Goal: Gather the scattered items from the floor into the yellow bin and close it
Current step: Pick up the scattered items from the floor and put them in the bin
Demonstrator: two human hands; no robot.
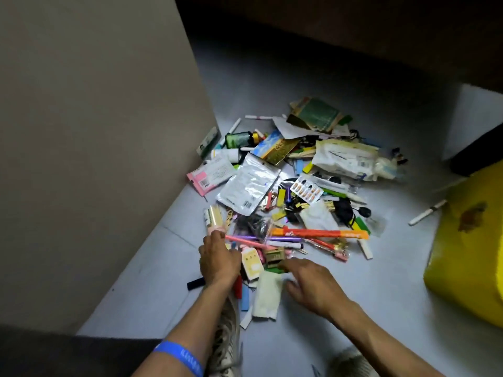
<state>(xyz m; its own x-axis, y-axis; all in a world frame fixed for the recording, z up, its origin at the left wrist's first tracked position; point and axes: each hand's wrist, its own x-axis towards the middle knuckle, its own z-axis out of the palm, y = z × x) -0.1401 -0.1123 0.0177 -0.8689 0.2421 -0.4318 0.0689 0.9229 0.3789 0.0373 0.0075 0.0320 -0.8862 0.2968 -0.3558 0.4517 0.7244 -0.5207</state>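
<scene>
Left hand: fingers curled down on pens; I can't tell if they grip.
Right hand: fingers spread, holding nothing.
Pile: past my fingertips.
Yellow bin: far right.
Worry: thin pens roll away, I think.

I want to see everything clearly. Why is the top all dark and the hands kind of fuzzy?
Head view: light falls on the pale grey floor and the pile, so the far top stays in shadow; the left hand and right hand look motion-blurred; the wide lens slants the beige wall; the yellow plastic bin shows slight glare.
</scene>
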